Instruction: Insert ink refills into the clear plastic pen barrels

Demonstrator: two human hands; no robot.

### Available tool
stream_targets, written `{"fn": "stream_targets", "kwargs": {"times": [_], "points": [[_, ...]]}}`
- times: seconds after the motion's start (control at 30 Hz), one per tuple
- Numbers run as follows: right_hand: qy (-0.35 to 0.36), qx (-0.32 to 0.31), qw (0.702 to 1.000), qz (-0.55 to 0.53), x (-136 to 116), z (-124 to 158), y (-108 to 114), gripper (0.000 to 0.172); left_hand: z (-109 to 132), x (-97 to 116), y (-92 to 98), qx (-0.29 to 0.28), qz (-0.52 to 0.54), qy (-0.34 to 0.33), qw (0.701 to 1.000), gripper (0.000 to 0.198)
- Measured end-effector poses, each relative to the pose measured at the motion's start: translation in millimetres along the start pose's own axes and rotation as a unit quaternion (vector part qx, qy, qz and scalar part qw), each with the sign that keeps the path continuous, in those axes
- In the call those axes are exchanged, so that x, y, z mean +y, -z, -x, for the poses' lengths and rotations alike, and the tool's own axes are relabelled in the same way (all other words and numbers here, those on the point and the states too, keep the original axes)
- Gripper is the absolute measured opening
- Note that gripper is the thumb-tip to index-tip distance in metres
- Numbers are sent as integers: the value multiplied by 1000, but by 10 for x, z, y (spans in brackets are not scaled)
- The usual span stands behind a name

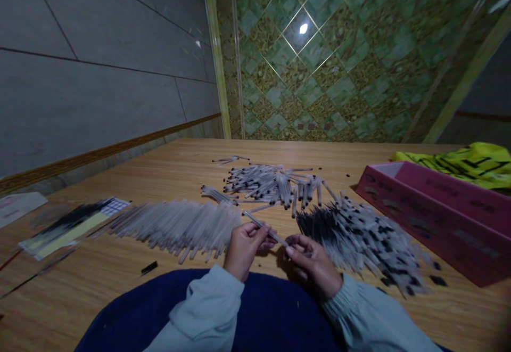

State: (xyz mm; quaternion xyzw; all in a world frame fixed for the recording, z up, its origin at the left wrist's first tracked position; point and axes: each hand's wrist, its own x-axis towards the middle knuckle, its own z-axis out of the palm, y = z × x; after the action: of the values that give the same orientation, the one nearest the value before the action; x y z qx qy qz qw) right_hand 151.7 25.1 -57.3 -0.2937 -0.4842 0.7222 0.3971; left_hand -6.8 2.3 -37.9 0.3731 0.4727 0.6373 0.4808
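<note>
Between both hands a slim translucent pen slants from upper left down to the right. My left hand pinches its middle, while the fingers of my right hand close on its lower right end. To the left lies a wide row of clear pen barrels, close beside my left hand. On the right, next to my right hand, is a blurred heap of dark, thin sticks and whitish pieces with black ends. Beyond the hands lies a pile of pens with dark tips.
A pink open box stands at the right, with yellow-green printed plastic behind it. Clear packaging lies at the left. A small black piece is on the wooden table near its front. Tiled walls border the table.
</note>
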Motion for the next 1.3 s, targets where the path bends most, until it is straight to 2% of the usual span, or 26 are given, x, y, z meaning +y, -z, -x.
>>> {"fn": "stream_targets", "kwargs": {"times": [0.17,0.3,0.6,0.93,1.1,1.3], "points": [[-33,-44,995,-81,-27,3,10,34,3,3,21,9,9,-7,1000,29],[-54,-34,990,-128,-83,8,12,33,3,19,32,9,16,-6,1000,29],[-24,-19,997,-69,-9,0,-23,41,14,24,26,-9,1,2,1000,26],[-51,17,998,-19,-38,10,-39,33,4,27,25,8,11,-1,1000,26],[-54,14,998,-35,-89,24,-21,18,-13,32,59,54,49,-16,997,27],[-30,-32,998,-48,-55,25,17,12,-89,49,170,140,120,-46,982,28]]}}
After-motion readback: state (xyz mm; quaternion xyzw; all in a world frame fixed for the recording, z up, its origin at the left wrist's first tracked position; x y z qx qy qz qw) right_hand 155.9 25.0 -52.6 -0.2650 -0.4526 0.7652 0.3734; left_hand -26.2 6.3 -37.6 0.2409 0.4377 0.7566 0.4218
